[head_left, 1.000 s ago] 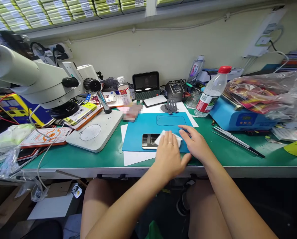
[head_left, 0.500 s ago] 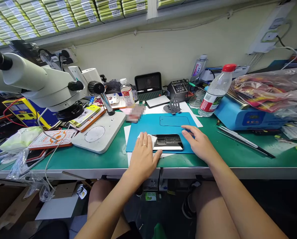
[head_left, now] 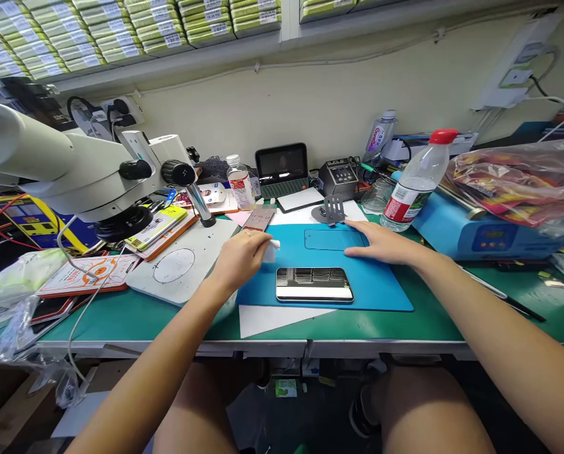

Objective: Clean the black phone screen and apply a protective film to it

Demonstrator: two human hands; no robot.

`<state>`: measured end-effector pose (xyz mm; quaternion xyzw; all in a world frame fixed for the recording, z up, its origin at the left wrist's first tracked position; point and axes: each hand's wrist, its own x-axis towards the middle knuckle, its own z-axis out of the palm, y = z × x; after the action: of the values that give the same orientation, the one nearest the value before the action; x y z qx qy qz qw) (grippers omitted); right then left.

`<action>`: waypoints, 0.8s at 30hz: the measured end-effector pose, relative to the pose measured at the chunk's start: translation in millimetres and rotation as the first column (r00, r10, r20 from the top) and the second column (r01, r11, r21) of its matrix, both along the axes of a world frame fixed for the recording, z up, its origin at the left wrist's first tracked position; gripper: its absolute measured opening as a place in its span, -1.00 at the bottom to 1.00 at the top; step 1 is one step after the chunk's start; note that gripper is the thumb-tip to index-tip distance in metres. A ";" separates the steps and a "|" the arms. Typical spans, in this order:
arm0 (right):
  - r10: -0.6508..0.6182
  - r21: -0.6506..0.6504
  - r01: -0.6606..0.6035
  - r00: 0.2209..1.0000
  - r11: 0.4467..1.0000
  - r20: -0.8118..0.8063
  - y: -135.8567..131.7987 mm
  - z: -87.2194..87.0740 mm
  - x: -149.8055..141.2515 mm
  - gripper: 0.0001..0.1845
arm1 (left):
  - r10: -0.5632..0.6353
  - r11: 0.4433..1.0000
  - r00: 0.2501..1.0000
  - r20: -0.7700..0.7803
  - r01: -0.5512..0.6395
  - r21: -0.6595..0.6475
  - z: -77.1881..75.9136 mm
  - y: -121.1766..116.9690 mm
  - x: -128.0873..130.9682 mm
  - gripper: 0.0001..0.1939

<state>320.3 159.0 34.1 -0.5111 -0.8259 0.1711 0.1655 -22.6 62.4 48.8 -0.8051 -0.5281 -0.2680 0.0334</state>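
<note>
My left hand is closed, pinching a crumpled white wipe above the left part of the blue mat. A phone lies on the mat in front of me, its glossy face reflecting the shelf above; neither hand touches it. My right hand is open, with thumb and forefinger apart at the right end of a thin, dark-edged, phone-shaped outline, perhaps a clear protector or a bezel frame. Whether the fingers touch that piece I cannot tell.
A microscope on a white base stands left. A small device with a screen and a dark control box are behind the mat. Right are a red-capped bottle, a blue machine and tweezers.
My left hand has lifted off the phone with the wipe and moved up and left. My right hand has shifted away from the phone to the phone-shaped outline. The view has tilted slightly.
</note>
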 end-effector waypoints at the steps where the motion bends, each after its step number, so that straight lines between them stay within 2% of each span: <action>1: 0.004 0.009 -0.004 1.000 1.000 0.003 1.1 -1.7 1.7 -0.09 | -0.020 1.000 1.000 -0.008 0.020 -0.019 0.5 11.3 3.6 -0.75; 3: 0.017 0.034 -0.017 1.000 0.999 0.001 0.7 -5.0 4.0 -0.11 | -0.065 0.996 0.998 -0.012 0.065 -0.060 -2.1 28.1 11.9 -0.76; 6: 0.054 0.049 -0.054 0.999 0.997 -0.005 -1.7 -7.9 5.9 -0.12 | -0.086 0.991 0.996 0.028 0.088 -0.102 -10.9 38.8 20.7 -0.75; 14: 0.076 0.049 -0.078 0.997 0.996 0.030 -3.3 -11.2 7.2 -0.09 | -0.114 0.968 0.968 0.222 0.158 -0.194 -29.4 34.1 20.7 -0.70; 24: 0.090 0.018 -0.090 0.996 0.996 0.012 2.7 -15.5 4.5 -0.05 | -0.149 0.965 0.971 0.186 0.184 -0.186 -28.7 31.7 20.6 -0.59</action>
<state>324.8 161.6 18.6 -0.4726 -0.8506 0.1678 0.1580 -2.0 94.1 20.1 -0.8201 -0.4836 -0.2830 -0.1164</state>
